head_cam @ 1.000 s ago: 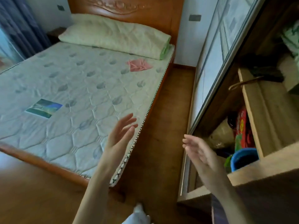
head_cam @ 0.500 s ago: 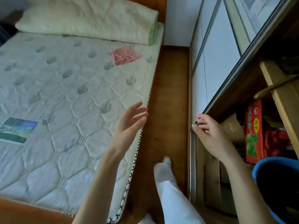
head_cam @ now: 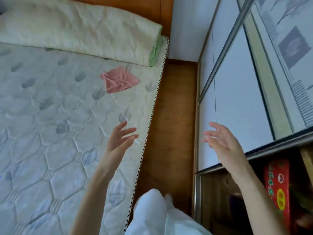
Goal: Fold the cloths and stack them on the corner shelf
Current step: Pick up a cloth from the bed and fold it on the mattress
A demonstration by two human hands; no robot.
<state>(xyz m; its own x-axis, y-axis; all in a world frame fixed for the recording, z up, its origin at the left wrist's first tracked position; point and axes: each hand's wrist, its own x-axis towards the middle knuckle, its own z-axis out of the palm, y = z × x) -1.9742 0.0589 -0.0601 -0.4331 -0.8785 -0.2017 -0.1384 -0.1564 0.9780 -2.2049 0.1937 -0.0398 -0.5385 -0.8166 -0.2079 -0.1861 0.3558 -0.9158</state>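
A crumpled pink cloth lies on the quilted mattress near its right edge, just below the rolled quilt. My left hand hovers over the mattress edge well short of the cloth, fingers spread and empty. My right hand is raised in front of the wardrobe's sliding door, fingers loosely spread, holding nothing. The corner shelf is out of view.
A rolled pale green quilt lies against the wooden headboard. A narrow strip of wooden floor runs between the bed and the sliding wardrobe door. A red box stands in the open compartment at lower right. My white-trousered leg is on the floor strip.
The view has advanced along the bed toward the pink cloth. My right hand has left the door edge and opened. The blue printed cloth has gone out of view at the left.
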